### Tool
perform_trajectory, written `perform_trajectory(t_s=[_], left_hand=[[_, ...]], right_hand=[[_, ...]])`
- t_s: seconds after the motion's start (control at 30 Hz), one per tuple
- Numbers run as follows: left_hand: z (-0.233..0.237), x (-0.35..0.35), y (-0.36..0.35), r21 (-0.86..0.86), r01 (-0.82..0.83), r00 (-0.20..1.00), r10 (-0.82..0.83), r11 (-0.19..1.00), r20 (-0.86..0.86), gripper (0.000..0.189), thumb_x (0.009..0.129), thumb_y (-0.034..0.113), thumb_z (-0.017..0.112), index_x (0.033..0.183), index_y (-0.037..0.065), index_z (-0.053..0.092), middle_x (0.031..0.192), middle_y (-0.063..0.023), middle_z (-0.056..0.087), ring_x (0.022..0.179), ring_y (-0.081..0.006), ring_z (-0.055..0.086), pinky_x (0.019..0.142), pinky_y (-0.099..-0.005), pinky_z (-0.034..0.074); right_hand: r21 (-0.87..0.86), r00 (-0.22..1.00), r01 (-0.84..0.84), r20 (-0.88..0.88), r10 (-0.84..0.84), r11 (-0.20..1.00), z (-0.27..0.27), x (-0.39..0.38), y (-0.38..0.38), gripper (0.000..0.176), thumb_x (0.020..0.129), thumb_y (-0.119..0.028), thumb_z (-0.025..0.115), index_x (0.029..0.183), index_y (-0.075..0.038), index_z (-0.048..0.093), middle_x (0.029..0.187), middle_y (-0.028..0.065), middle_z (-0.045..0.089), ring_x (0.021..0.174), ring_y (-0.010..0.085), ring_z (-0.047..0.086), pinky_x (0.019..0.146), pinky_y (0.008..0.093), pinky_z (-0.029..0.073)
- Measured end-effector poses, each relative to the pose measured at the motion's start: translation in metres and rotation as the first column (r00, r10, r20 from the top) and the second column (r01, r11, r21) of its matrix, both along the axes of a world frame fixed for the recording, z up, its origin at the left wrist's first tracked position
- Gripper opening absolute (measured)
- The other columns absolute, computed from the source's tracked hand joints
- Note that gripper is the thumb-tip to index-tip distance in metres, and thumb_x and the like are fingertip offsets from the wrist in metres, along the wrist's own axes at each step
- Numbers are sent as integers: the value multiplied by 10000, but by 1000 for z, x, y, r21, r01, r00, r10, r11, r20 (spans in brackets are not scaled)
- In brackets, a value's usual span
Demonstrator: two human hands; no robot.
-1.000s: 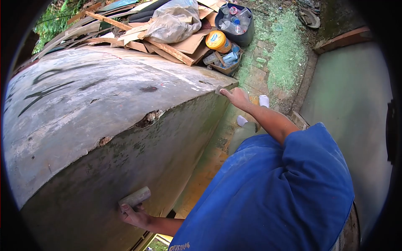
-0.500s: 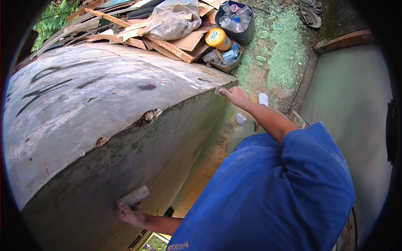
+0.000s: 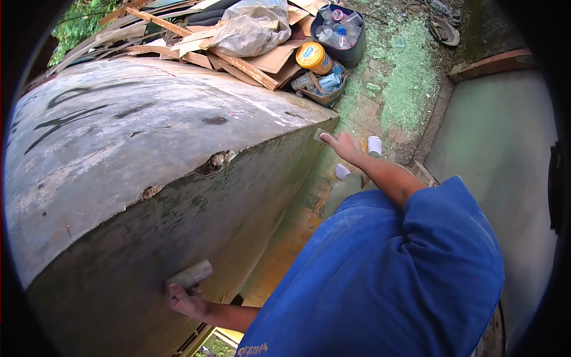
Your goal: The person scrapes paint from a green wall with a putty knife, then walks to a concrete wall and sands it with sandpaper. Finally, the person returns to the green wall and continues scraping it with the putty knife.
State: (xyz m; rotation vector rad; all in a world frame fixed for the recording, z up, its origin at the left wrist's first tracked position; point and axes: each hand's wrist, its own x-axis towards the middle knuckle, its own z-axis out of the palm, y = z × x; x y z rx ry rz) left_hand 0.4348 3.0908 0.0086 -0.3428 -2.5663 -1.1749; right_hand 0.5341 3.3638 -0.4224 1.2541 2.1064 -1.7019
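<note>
My left hand [image 3: 189, 302] is wrapped round a grey, dusty block-like tool [image 3: 190, 276], which rests against the dark side face of a concrete wall [image 3: 232, 226]. My right hand [image 3: 344, 147] grips a small flat grey piece [image 3: 321, 134] between thumb and fingers. That piece is at the side face near the wall's far end, just below its top edge. Broken patches mark the edge, the biggest being a rough hole [image 3: 216, 162]. Fingers of both hands are partly hidden.
Beyond the wall lie wood scraps [image 3: 244, 70], a plastic bag [image 3: 253, 33], an orange-lidded tub [image 3: 313, 56] and a dark bin [image 3: 351, 44] of bottles. White-tipped feet [image 3: 375, 145] stand on the narrow walkway. A greenish panel [image 3: 493, 143] borders the right.
My right hand and its flat piece have shifted slightly right and down, a little farther from the wall's top edge. The view has shifted slightly. My left hand looks almost still.
</note>
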Motion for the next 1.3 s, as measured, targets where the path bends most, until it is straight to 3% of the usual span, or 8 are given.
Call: perform_trajectory(t_s=[0.33, 0.47, 0.67, 0.8, 0.87, 0.97, 1.17, 1.3], left_hand=[[1, -1, 1, -36, 16, 1000, -16, 999, -1, 456, 827, 453, 607, 701, 23, 521, 611, -43, 503, 448, -115, 434, 395, -241, 295], [-2, 1, 10, -13, 0, 999, -1, 1000, -36, 462, 832, 450, 602, 693, 17, 521, 601, -47, 508, 430, -112, 426, 394, -236, 295], [0, -1, 6, -10, 19, 1000, -19, 1000, 10, 492, 786, 482, 646, 747, 1, 549, 612, -64, 527, 427, -115, 439, 386, -224, 306], [-2, -2, 3, 17, 65, 998, -66, 998, 12, 488, 791, 470, 647, 773, -9, 560, 618, -61, 527, 429, -113, 440, 386, -224, 313], [-4, -2, 9, 9, 63, 997, -62, 998, -34, 418, 855, 411, 584, 693, 30, 530, 588, -35, 509, 414, -89, 410, 385, -213, 279], [-2, -2, 9, 6, 92, 996, -92, 996, 1, 400, 857, 393, 587, 689, 34, 532, 590, -32, 513, 413, -85, 406, 387, -214, 281], [-1, -2, 11, 81, 90, 995, -94, 993, 39, 439, 802, 427, 653, 739, 1, 567, 636, -30, 523, 492, -97, 448, 397, -222, 320], [0, 0, 13, 118, 94, 994, -99, 989, 39, 416, 809, 410, 652, 747, 5, 576, 642, -21, 528, 505, -90, 448, 407, -217, 323]], right_hand=[[-48, 982, 142, -122, -147, 989, -5, -21, -14, 759, 784, -691, 463, 570, 31, 561, 514, 185, 500, 517, 310, 537, 542, 439, 392], [-108, 992, 117, -39, -122, 987, -3, -5, -10, 751, 795, -670, 469, 581, 45, 551, 504, 183, 474, 503, 292, 519, 535, 420, 390], [-73, 958, 127, -250, -142, 989, 20, -41, -13, 732, 819, -641, 462, 612, 55, 556, 508, 175, 471, 497, 278, 499, 540, 409, 388], [-83, 979, 70, -187, -85, 994, 18, 2, -12, 712, 824, -629, 472, 608, 44, 558, 499, 159, 471, 505, 272, 516, 541, 412, 397], [-102, 986, 31, -158, -47, 994, 21, 14, -12, 702, 825, -627, 475, 604, 34, 562, 495, 147, 479, 507, 258, 523, 538, 407, 402], [-153, 955, -117, -289, 68, 981, 37, 17, -11, 644, 852, -596, 466, 629, -3, 580, 526, 88, 522, 505, 185, 523, 520, 369, 407], [-105, 845, -135, -531, 59, 985, 134, -35, -3, 661, 852, -593, 481, 630, 26, 541, 533, 111, 497, 532, 220, 505, 570, 381, 415], [-131, 853, -178, -515, 86, 975, 163, -29, 3, 641, 864, -571, 485, 623, 22, 520, 532, 82, 469, 527, 171, 464, 547, 352, 397]])
